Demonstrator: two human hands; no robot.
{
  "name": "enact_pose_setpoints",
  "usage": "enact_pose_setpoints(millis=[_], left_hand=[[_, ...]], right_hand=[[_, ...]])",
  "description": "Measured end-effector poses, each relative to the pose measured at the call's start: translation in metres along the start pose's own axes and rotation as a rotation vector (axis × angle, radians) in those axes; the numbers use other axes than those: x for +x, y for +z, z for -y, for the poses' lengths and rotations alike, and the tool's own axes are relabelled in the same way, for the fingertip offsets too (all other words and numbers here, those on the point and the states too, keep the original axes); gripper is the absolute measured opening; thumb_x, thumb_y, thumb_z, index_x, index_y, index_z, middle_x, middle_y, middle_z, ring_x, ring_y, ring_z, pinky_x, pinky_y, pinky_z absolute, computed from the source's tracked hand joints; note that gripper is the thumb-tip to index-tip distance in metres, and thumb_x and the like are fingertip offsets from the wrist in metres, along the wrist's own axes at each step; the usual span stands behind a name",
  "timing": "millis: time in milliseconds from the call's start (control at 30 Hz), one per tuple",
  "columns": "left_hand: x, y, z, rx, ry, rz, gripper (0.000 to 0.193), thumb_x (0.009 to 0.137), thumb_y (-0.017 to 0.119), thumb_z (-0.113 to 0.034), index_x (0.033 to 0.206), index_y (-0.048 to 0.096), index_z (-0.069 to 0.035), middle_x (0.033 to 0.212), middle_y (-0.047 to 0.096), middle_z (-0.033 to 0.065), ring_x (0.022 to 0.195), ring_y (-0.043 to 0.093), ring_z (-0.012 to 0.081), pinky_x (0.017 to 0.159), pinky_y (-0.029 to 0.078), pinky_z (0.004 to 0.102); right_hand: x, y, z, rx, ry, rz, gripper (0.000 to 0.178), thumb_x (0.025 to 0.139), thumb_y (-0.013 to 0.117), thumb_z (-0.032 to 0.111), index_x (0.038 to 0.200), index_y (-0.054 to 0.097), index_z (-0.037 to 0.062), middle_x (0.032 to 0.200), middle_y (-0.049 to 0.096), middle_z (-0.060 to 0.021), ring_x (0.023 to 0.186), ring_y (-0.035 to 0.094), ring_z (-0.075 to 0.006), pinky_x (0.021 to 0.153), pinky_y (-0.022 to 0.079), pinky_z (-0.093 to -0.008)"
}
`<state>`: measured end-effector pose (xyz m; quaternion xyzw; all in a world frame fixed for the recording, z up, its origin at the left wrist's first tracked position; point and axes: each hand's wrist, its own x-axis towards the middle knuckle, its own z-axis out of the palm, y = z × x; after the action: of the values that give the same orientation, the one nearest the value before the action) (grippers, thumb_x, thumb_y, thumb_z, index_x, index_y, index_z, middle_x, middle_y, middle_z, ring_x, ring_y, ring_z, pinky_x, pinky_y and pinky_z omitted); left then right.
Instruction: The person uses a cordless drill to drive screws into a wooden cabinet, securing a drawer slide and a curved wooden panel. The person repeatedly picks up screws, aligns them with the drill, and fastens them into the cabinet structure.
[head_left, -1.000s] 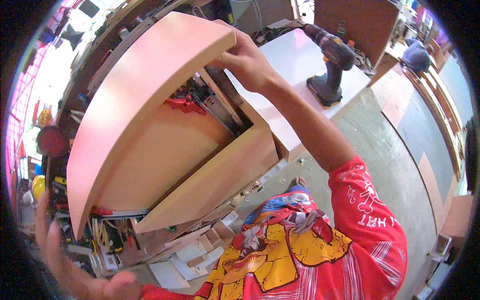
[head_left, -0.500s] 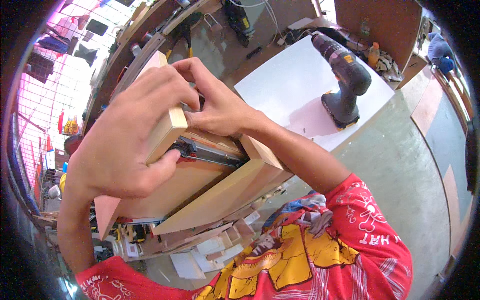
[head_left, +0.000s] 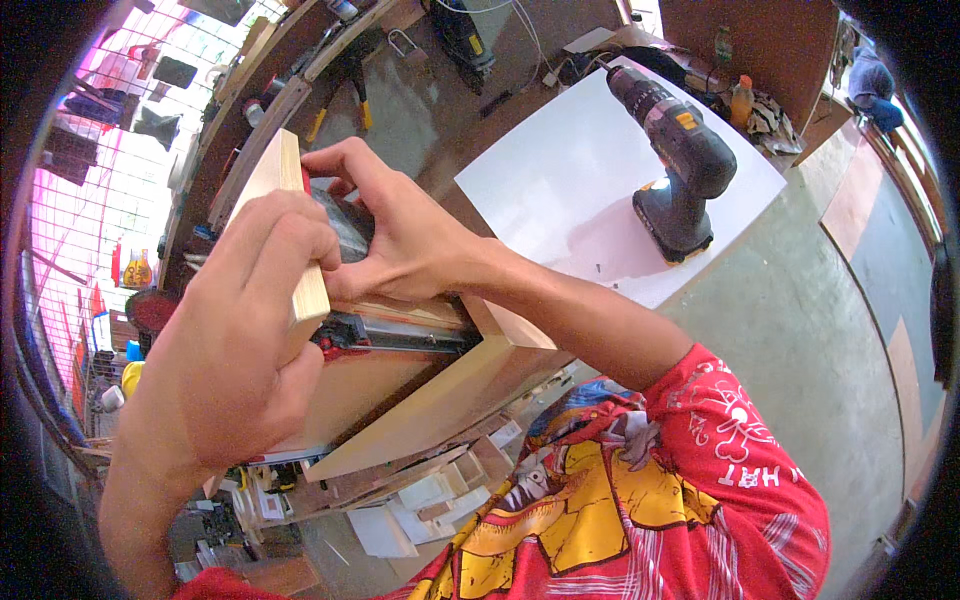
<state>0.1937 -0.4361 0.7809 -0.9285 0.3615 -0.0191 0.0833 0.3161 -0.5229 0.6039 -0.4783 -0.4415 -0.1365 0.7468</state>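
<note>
My left hand (head_left: pixel 235 330) is wrapped round a pale wooden board (head_left: pixel 310 300), the front of a wooden drawer. Opposite it, my right hand (head_left: pixel 405 235) presses thumb and curled fingers against the board's other face. Between that thumb and index finger shows a grey surface with a red edge (head_left: pixel 345 225); I cannot make out what it is. Below the hands a black metal drawer slide (head_left: pixel 405 335) with a red and black catch runs along the drawer's underside. A light wooden side panel (head_left: pixel 440 400) of the piece lies nearer to me.
A black cordless drill (head_left: pixel 680 160) stands on a white board (head_left: pixel 540 170) to the right. Yellow-handled pliers or cutters (head_left: pixel 362 105) and another power tool (head_left: pixel 460 45) lie farther back. Wood offcuts (head_left: pixel 440 490) are below; an orange bottle (head_left: pixel 742 100) sits at the far right.
Both hands and the drawer front have shifted left and slightly down. My right fingers have opened farther from the thumb, exposing the grey surface. The view has shifted a little.
</note>
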Motion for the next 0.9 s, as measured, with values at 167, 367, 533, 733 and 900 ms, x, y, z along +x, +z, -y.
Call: enact_pose_setpoints(millis=[167,367,533,733,900], left_hand=[[-0.003,-0.006,-0.004,0.068,0.039,-0.064,0.055,0.065,0.060,0.014,0.115,0.044,0.001,0.117,0.048,0.0244,0.110,0.055,0.0470,0.102,0.045,0.0493],[-0.014,-0.001,0.002,0.069,0.031,-0.080,0.056,0.066,0.061,0.016,0.116,0.041,0.000,0.124,0.048,0.0262,0.114,0.056,0.0476,0.101,0.047,0.0501],[-0.007,0.007,-0.012,0.118,-0.073,-0.006,0.057,0.066,0.063,0.017,0.115,0.040,0.000,0.128,0.047,0.0262,0.119,0.055,0.0493,0.106,0.045,0.0487],[0.001,0.003,-0.009,0.084,-0.069,0.060,0.064,0.068,0.060,0.017,0.125,0.041,-0.002,0.139,0.046,0.0237,0.132,0.051,0.0435,0.114,0.040,0.0462],[-0.006,0.000,-0.011,0.097,-0.047,0.070,0.063,0.068,0.059,0.016,0.126,0.041,-0.001,0.137,0.046,0.0234,0.130,0.052,0.0435,0.113,0.041,0.0448]], right_hand=[[0.005,-0.006,0.008,0.019,0.043,0.010,0.106,0.069,0.094,0.051,0.146,0.042,-0.0001,0.128,0.058,-0.0159,0.118,0.055,-0.0267,0.101,0.047,-0.0417],[0.008,-0.028,0.010,0.019,0.031,-0.165,0.106,0.068,0.095,0.056,0.142,0.045,-0.0009,0.123,0.060,-0.0141,0.118,0.057,-0.0245,0.102,0.048,-0.0416],[0.019,-0.098,-0.054,-0.770,0.104,-0.135,0.104,0.068,0.090,0.065,0.133,0.049,-0.0058,0.120,0.064,-0.0285,0.118,0.061,-0.0386,0.102,0.049,-0.0455],[-0.025,-0.162,-0.134,-1.360,0.594,0.144,0.106,0.065,0.090,0.066,0.135,0.049,-0.0005,0.134,0.060,-0.0230,0.126,0.055,-0.0456,0.101,0.051,-0.0601],[-0.038,-0.183,-0.140,-1.492,0.600,0.394,0.101,0.069,0.090,0.053,0.144,0.044,0.0039,0.138,0.058,-0.0193,0.133,0.053,-0.0406,0.103,0.049,-0.0595]])
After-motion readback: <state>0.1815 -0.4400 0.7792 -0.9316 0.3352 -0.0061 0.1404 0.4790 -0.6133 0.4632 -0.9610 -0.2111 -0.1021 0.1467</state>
